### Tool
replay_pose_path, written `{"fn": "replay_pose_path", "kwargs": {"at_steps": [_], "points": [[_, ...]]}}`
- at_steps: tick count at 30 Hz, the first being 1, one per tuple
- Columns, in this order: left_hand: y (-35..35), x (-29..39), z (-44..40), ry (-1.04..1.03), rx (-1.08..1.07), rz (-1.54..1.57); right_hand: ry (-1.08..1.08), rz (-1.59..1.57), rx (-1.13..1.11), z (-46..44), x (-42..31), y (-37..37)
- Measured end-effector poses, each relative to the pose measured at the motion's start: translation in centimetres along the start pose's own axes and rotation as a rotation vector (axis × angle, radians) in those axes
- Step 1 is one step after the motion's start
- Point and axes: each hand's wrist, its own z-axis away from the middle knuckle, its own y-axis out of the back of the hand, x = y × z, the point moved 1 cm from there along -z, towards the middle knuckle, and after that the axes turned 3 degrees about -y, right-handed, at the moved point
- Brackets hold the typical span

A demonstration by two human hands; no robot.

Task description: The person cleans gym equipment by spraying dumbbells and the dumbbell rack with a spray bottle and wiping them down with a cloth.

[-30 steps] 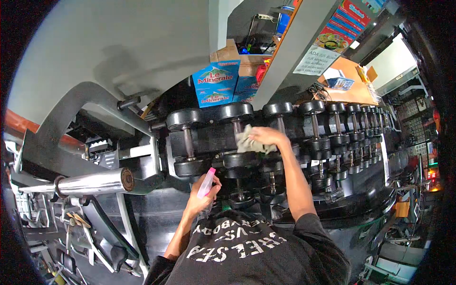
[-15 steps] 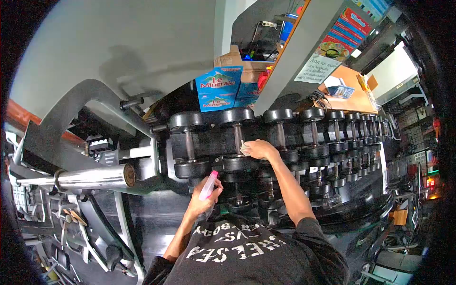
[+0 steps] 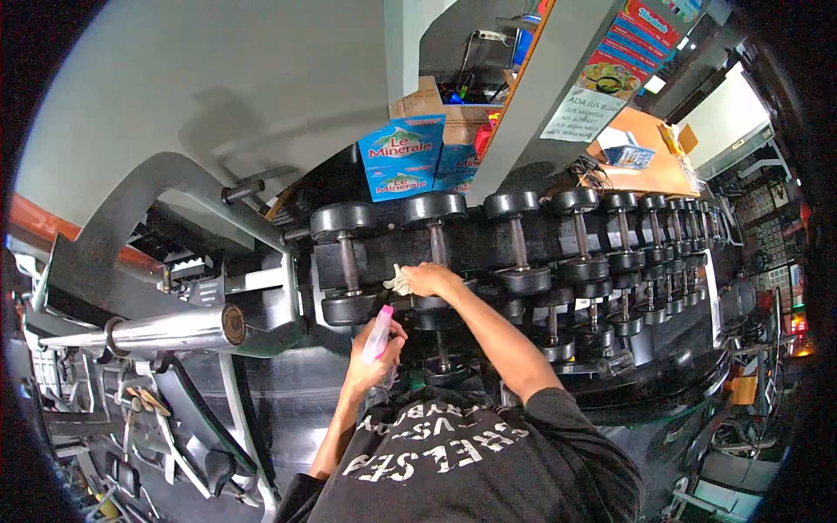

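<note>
With my right hand [image 3: 427, 279] gripping the crumpled pale cloth [image 3: 398, 281] by a black round-headed dumbbell [image 3: 435, 207] and my left hand [image 3: 377, 356] clasping the translucent pink-topped spray bottle [image 3: 378, 336], I'd wipe evenly, cloth flat.

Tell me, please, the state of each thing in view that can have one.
Bottle: held
Left hand: closed around it
Cloth: bunched up
Right hand: gripping it
Dumbbells: lined up in two rows
Blue boxes: stacked
Metal bar end: bare of plates

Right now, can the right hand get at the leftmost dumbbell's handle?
Probably yes: the right hand, holding the cloth, is close to the handle, and nothing visible stands between them.
</note>
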Motion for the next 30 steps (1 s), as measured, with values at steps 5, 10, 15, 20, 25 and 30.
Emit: {"fn": "replay_pose_path", "kwargs": {"at_steps": [5, 10, 15, 20, 25, 30], "points": [[0.4, 0.4, 0.7, -0.094, 0.056, -0.158, 0.226, -0.312, 0.075, 1.7, 4.1, 0.2], [1.0, -1.1, 0.7, -0.019, 0.048, -0.015, 0.029, -0.269, -0.085, 7.8, 6.1, 6.0], [0.1, -1.4, -0.5, 0.025, -0.012, 0.006, -0.332, 0.164, -0.070, 8.2, 11.4, 5.7], [-1.2, -0.8, -1.7, -0.008, -0.149, -0.094, -0.111, -0.515, 0.138, 4.0, 11.4, -1.3], [-0.2, 0.0, -0.3, -0.004, -0.037, -0.077, -0.143, -0.099, -0.100, 7.0, 5.5, 5.9], [1.1, -1.5, 1.3, 0.039, 0.103, -0.020, -0.088, -0.057, -0.012, 5.4, 3.7, 5.7]]}}
